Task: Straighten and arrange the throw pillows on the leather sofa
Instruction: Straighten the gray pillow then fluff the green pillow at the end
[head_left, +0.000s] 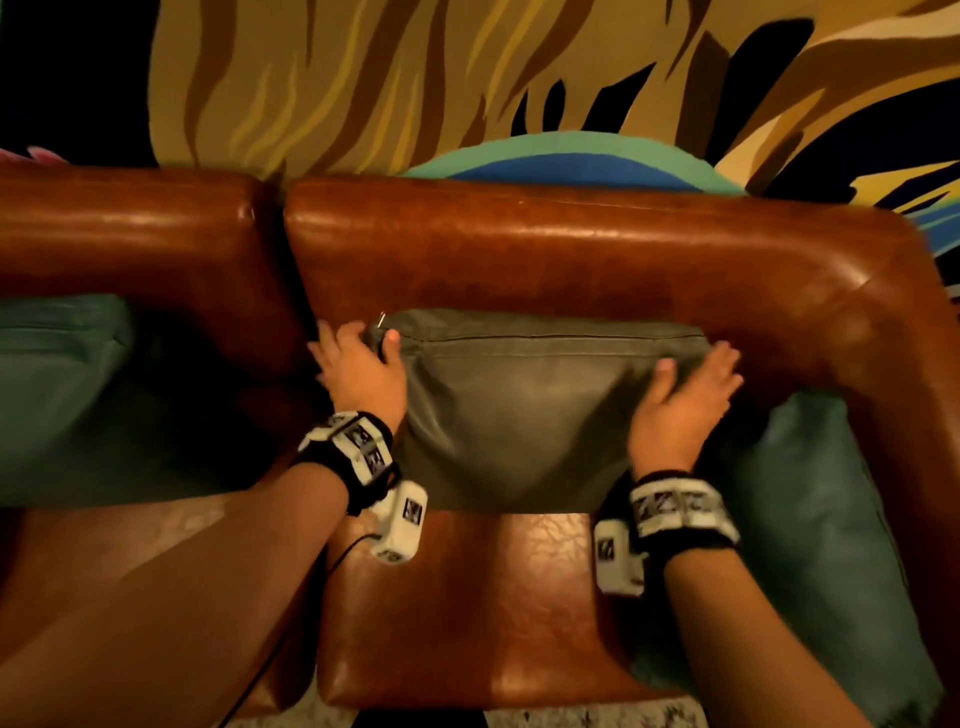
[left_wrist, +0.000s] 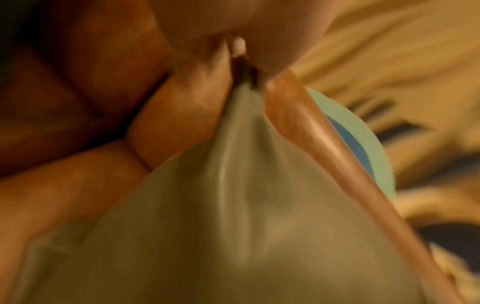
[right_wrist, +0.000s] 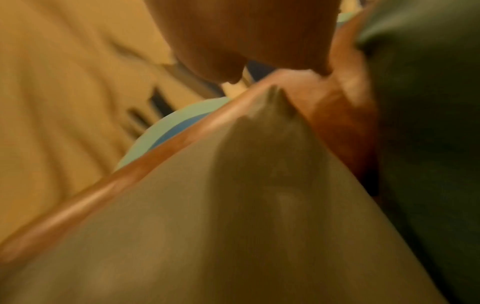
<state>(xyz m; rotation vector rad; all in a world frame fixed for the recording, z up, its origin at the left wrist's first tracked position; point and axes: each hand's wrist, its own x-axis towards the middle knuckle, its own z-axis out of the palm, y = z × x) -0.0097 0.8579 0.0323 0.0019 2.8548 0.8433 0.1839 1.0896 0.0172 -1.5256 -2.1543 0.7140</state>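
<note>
A grey-green throw pillow (head_left: 524, 410) stands on the brown leather sofa (head_left: 571, 249), leaning against its backrest. My left hand (head_left: 363, 343) grips the pillow's top left corner by the zipper end, thumb in front and fingers behind. The left wrist view shows those fingers (left_wrist: 207, 67) pinching the bunched corner of the pillow (left_wrist: 233, 226). My right hand (head_left: 696, 369) lies over the top right corner with fingers spread. In the blurred right wrist view the hand (right_wrist: 246, 41) hovers just above the pillow's (right_wrist: 233, 226) free pointed corner.
A teal pillow (head_left: 57, 384) leans on the backrest at the left. Another teal pillow (head_left: 810, 519) stands against the right armrest, close to my right wrist. The seat cushion (head_left: 483, 613) lies in front. A painted wall (head_left: 415, 78) rises behind the sofa.
</note>
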